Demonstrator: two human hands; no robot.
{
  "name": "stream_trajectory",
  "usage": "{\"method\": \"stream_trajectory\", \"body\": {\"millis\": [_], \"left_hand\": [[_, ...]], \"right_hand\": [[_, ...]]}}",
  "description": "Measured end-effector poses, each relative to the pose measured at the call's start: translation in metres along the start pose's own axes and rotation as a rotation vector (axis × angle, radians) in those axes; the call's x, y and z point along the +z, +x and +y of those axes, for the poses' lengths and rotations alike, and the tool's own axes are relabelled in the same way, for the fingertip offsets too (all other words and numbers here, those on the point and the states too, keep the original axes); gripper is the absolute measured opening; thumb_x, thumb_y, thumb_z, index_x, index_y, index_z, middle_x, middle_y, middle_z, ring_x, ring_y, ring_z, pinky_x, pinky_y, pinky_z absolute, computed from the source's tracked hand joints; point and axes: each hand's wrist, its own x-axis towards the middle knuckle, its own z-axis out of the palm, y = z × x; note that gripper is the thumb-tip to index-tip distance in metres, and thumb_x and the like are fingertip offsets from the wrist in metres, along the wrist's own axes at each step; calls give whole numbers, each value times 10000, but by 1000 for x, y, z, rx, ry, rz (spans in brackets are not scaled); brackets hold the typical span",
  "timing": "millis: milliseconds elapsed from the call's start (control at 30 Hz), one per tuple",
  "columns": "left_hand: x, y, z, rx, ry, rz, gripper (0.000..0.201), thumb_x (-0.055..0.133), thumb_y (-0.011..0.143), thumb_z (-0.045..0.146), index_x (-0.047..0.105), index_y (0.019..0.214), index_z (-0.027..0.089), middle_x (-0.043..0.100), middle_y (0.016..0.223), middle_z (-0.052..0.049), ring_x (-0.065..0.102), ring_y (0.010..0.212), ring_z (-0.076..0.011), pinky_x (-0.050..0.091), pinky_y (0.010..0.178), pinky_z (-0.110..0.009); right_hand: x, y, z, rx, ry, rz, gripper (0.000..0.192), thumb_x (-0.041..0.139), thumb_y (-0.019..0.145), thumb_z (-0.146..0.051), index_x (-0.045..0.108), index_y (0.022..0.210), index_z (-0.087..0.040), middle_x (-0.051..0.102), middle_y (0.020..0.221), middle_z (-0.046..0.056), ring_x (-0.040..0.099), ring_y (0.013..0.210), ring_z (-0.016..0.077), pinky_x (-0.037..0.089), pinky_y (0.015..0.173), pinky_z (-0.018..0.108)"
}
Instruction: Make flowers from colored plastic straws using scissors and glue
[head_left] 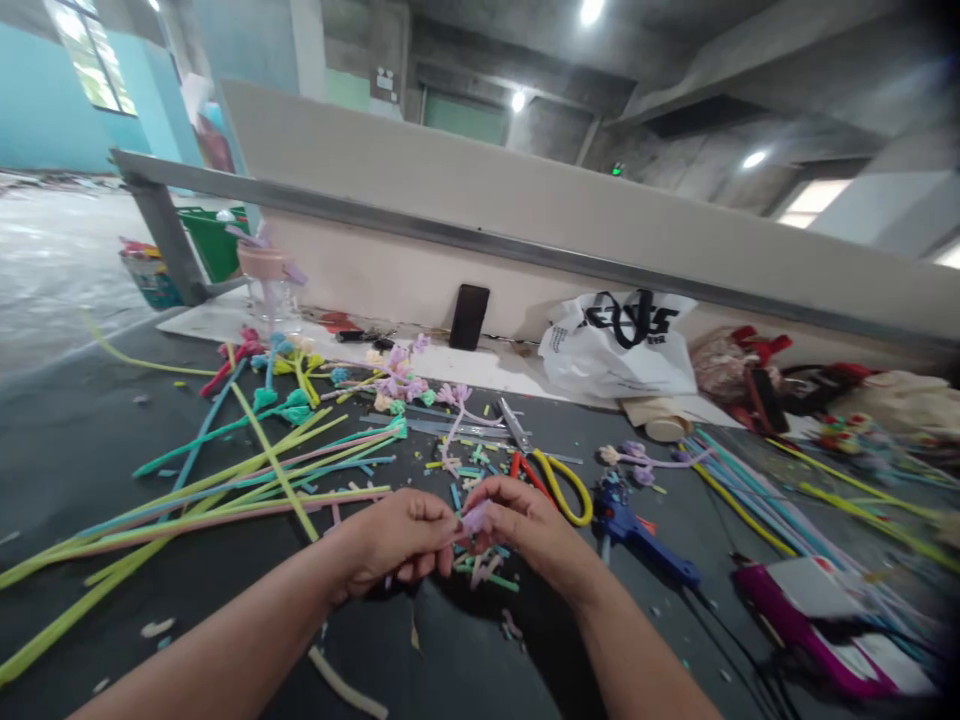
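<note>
Near the middle of the dark table, my left hand (409, 535) and my right hand (525, 525) meet around a small lilac fuzzy piece (474, 518), which looks like bent pipe cleaner. Fingertips of both hands pinch it, so part of it is hidden. Cut pipe-cleaner bits (487, 570) lie scattered under and behind the hands. Just beyond my right hand rest scissors with red and yellow handles (559, 487). A blue glue gun (645, 540) lies to the right of them.
Long pipe cleaners (247, 480) spread across the left, with finished-looking fuzzy flowers (397, 380) behind. A phone (469, 317) leans on the back panel beside a white bag (619, 350). At right sit a magenta-and-white device (817, 625) and a cable (724, 650). A lidded clear cup (271, 290) stands back left.
</note>
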Motion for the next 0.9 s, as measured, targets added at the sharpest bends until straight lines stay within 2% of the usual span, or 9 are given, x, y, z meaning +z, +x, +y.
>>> {"method": "stream_trajectory", "body": {"millis": [167,300,367,433,533,633,700,767,900], "left_hand": [[5,-1,0,-71,27,4,285,533,713,414,552,629,143,478,467,59,328,324,-21,213,324,-138],[10,0,1,-113,30,94,229,568,679,368,515,606,158,492,457,53,401,347,-54,303,359,-162],[10,0,4,-48,6,177,197,566,682,338,514,617,159,512,487,42,452,407,-74,343,407,-177],[9,-2,11,102,47,296,177,566,692,314,542,618,154,532,547,25,488,503,-94,371,470,-190],[9,-7,23,386,206,440,149,560,716,268,615,636,154,587,691,-19,533,686,-139,419,635,-231],[13,-10,36,508,342,487,114,561,705,205,652,643,173,627,773,-48,553,781,-174,417,747,-268],[19,-11,45,518,399,544,81,580,673,185,645,624,186,636,790,-46,553,805,-188,411,770,-284],[26,-10,54,465,398,604,64,580,663,191,614,610,187,620,732,-27,548,752,-181,418,723,-281],[35,-8,70,347,215,536,130,505,733,221,532,616,172,527,561,26,489,544,-112,403,565,-232]], "right_hand": [[-2,1,4,21,41,41,246,550,807,-370,539,941,-164,574,877,32,584,687,117,466,626,252],[-4,3,8,-18,80,121,244,514,828,-380,534,956,-173,553,851,18,551,605,92,472,589,252],[-6,6,10,-56,106,192,223,506,834,-372,533,947,-182,546,831,6,534,572,83,463,571,247],[-5,8,11,-81,120,223,192,535,821,-344,539,932,-187,552,816,-2,530,573,81,450,576,238],[4,9,10,-91,145,129,187,606,779,-286,556,928,-186,571,833,5,548,668,97,440,653,244],[21,4,7,-106,176,-49,307,653,741,-278,557,1023,-208,575,929,23,548,848,137,414,786,286],[31,-1,4,-117,183,-112,374,669,721,-313,557,1064,-220,574,984,28,527,928,152,382,849,301],[37,-5,2,-122,189,-136,326,656,724,-358,594,1003,-201,593,940,26,531,913,154,369,863,299],[39,-12,-1,-70,200,-281,309,586,762,-434,637,771,-128,596,726,26,557,737,136,397,787,274]]}}
